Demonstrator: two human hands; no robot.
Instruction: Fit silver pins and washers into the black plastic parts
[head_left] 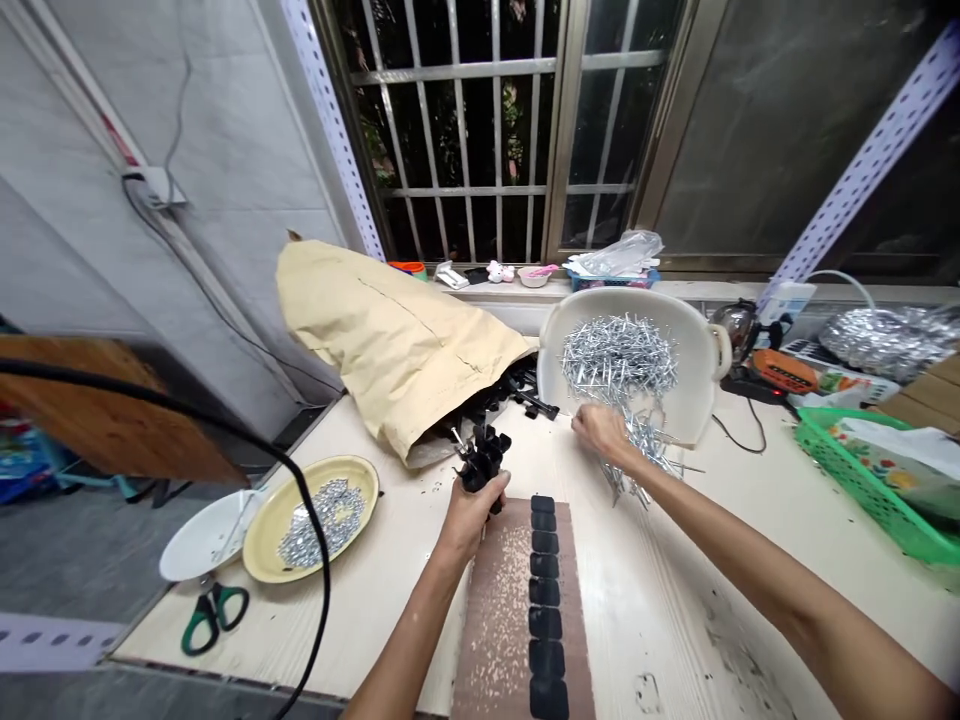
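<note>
My left hand (480,510) is closed around a bunch of black plastic pieces (482,455), and a silver pin stands up out of them. To its right, my right hand (600,430) is pinched, with a thin bright metal pin just showing at the fingertips. That hand is beside the loose silver pins (637,455) spilling from the front of a white basin (551,340). More pins (619,355) are heaped inside the basin. Black pieces (525,385) lie in the mouth of a large paper sack (405,330).
Below my hands, a brown board (495,620) carries a row of black pads (545,592). Left are a yellow dish (262,560) of small metal parts, a white plate (195,540) and scissors (214,615). A black cable (319,530) hangs in front; a green basket (847,490) stands right.
</note>
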